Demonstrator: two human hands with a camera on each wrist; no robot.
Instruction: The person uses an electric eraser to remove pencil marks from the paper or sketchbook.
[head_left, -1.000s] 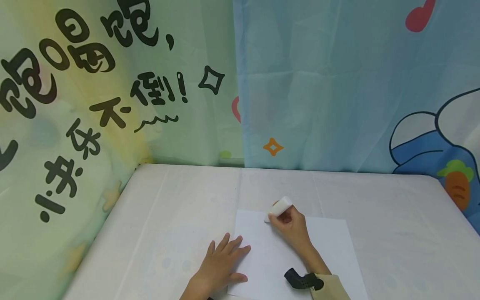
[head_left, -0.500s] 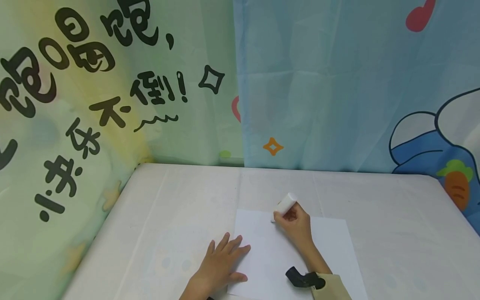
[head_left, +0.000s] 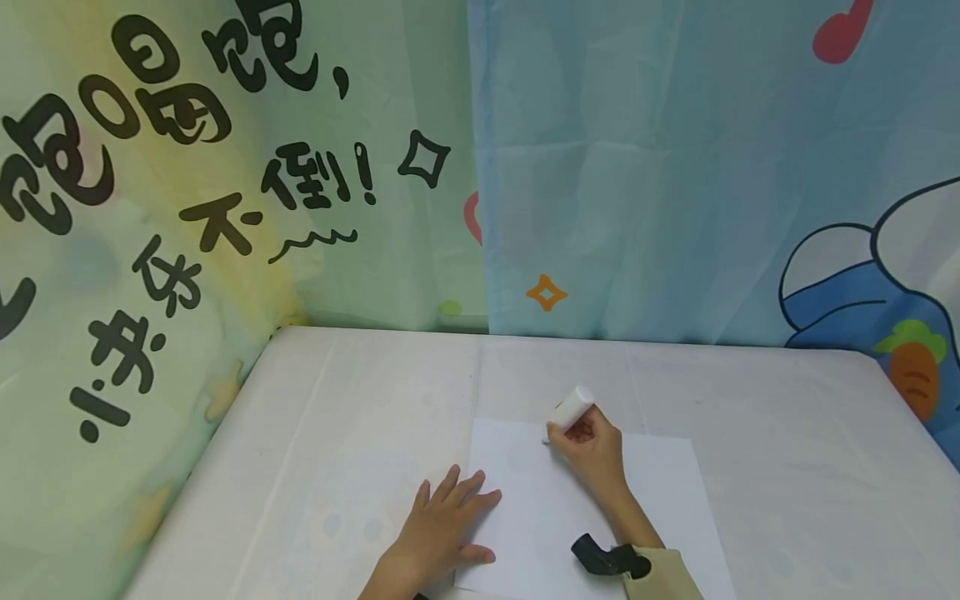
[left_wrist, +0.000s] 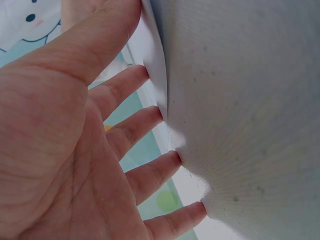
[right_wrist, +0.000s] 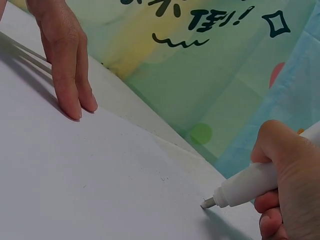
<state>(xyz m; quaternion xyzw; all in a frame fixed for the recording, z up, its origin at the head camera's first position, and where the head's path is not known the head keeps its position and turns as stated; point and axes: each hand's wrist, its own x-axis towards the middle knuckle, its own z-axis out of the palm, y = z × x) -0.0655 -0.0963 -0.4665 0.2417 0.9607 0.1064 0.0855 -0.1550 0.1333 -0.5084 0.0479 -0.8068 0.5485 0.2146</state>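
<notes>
My right hand (head_left: 588, 450) grips a thick white pen-shaped tool, which looks like an electric eraser (head_left: 572, 408). In the right wrist view the electric eraser (right_wrist: 250, 184) leans down to the left, its narrow grey tip at the surface of a white sheet of paper (right_wrist: 100, 175). Curled fingers (right_wrist: 270, 210) wrap its barrel. My left hand (head_left: 442, 529) rests with spread fingers over the left edge of the paper (head_left: 525, 517). In the left wrist view its fingertips (left_wrist: 172, 159) press down, some on the sheet's edge and some on the cloth beside it.
Small dark specks (right_wrist: 164, 178) lie on the paper. A white cloth covers the table (head_left: 337, 400), with printed curtains (head_left: 637, 167) behind it and at its left. A black strap piece (head_left: 603, 557) sits at my right wrist, by the beige sleeve (head_left: 663, 575).
Since one second ago my right hand has shifted slightly right and away from me with the electric eraser; over the last half second it barely moves. My left hand stays in place.
</notes>
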